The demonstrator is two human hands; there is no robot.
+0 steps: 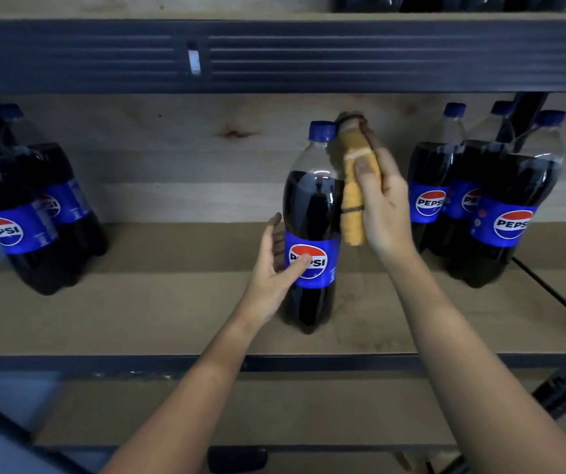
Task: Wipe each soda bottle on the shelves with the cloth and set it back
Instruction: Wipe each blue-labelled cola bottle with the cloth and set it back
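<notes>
One soda bottle (312, 230) stands alone mid-shelf (179, 323), upright, long axis vertical, blue cap up, label facing the camera. The left hand (273, 268) braces its left side, fingers straight and spread, thumb across the label. The right hand (382, 203) grips a folded tan cloth (353, 196), pressing it against the bottle's right shoulder. Bottle clusters sit well apart at left (18, 213) and right (486, 200). The risk, judging from here: a hard sideways stroke from the cloth could tip the tall bottle leftward, since the bracing hand only rests against it rather than gripping it.
</notes>
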